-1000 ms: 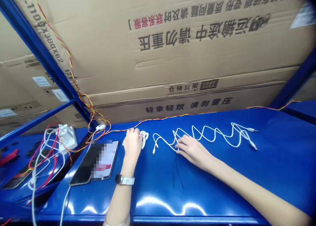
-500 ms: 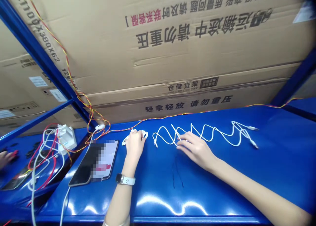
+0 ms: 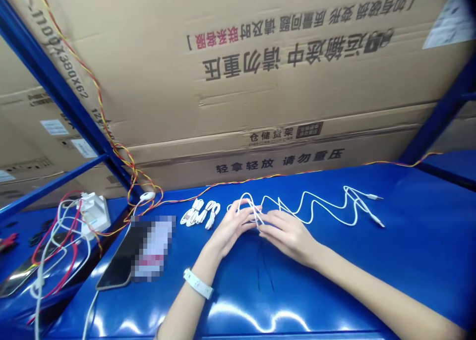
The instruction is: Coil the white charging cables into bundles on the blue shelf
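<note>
A long white cable (image 3: pixel 316 207) lies in wavy loops across the blue shelf surface (image 3: pixel 409 260), its plugs at the right end. My left hand (image 3: pixel 232 227) and my right hand (image 3: pixel 288 233) meet at the cable's left end, fingertips pinching the cable between them. Left of my hands lie several small coiled white cable bundles (image 3: pixel 201 213), untouched. A white watch sits on my left wrist.
A phone (image 3: pixel 137 253) lies at the left with a white lead plugged in. Further left are a white charger block (image 3: pixel 94 212) and red and white wires. A red-yellow twisted wire (image 3: pixel 223 185) runs along the back. Cardboard boxes (image 3: pixel 260 82) stand behind.
My left hand let go of the coiled bundles and moved right to the long cable. Both hands now pinch its left end, and the cable's left loops have gathered in.
</note>
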